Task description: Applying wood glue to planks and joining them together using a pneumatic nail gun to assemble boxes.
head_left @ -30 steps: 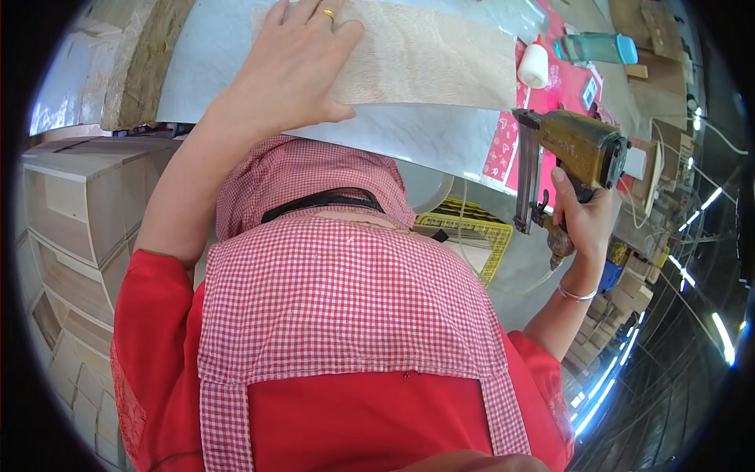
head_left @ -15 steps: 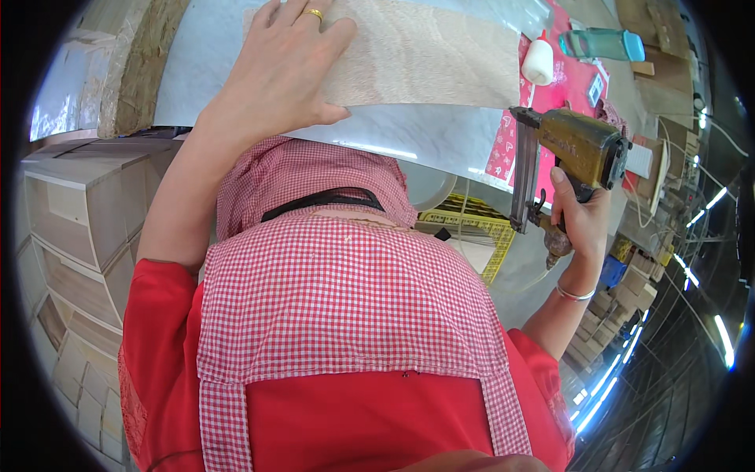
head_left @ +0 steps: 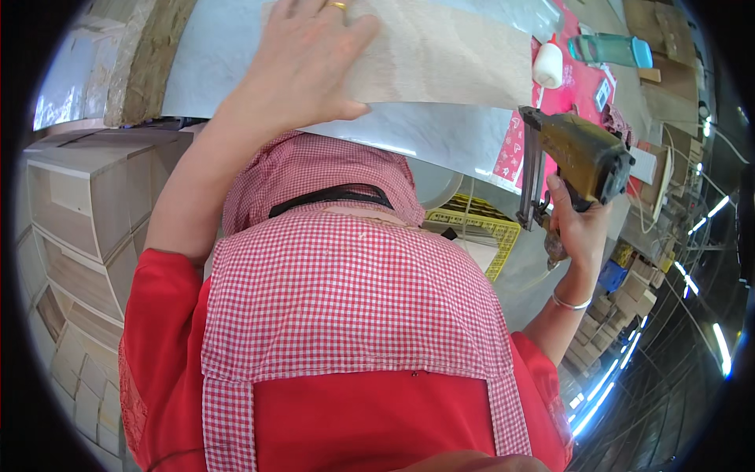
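Note:
A thin, pale wooden board (head_left: 448, 59) lies on the grey marbled tabletop (head_left: 440, 126). My left hand (head_left: 311, 67) rests on the board's left part, fingers spread and thumb out toward the near edge; its fingertips run past the top of the view. A ring shows on one finger. In my right hand (head_left: 578, 224) is a pneumatic nail gun (head_left: 582, 149), brown-yellow and worn, its handle wrapped by my fingers. The gun's nose is at the board's near right corner; whether it touches cannot be made out.
A white glue bottle (head_left: 548, 64) with a red tip and a teal water bottle (head_left: 609, 50) stand or lie at the right on a pink sheet (head_left: 510, 149). Wooden boxes (head_left: 79, 189) are stacked at left. A yellow crate (head_left: 503, 244) sits below the table.
The board and my left hand appear slightly farther right in the view, along with the whole scene. The nail gun's body has tilted a little, its grip unchanged.

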Tool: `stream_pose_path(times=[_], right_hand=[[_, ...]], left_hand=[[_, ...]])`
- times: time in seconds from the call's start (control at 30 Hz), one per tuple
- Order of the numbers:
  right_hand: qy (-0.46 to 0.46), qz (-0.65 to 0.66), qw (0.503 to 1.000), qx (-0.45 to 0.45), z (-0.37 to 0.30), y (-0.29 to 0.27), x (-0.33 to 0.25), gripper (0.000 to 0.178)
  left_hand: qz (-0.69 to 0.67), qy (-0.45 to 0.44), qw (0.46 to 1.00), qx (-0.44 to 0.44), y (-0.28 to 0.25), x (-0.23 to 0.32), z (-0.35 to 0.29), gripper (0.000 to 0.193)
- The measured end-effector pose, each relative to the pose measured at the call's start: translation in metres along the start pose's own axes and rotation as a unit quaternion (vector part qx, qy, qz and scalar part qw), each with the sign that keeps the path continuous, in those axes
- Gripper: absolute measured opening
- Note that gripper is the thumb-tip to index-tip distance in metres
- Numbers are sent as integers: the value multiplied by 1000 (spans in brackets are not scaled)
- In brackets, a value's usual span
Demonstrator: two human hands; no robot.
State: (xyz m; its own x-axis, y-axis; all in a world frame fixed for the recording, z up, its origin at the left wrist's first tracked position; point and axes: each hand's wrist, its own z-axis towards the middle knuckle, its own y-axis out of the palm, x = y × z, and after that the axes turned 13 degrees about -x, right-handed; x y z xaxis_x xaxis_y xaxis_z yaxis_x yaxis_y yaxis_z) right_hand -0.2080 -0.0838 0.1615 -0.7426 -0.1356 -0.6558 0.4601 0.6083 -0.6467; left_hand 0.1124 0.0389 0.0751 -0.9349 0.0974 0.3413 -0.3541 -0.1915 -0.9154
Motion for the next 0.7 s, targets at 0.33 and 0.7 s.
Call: stream_pose_path(times=[0.33,0.7], right_hand=[[0,16,998,-60,-7,28,-21,26],[52,0,993,-107,-2,20,-35,36]], left_hand=[[-5,-119,983,-139,-10,27,6,66],[159,-13,966,202,65,-3,-6,64]])
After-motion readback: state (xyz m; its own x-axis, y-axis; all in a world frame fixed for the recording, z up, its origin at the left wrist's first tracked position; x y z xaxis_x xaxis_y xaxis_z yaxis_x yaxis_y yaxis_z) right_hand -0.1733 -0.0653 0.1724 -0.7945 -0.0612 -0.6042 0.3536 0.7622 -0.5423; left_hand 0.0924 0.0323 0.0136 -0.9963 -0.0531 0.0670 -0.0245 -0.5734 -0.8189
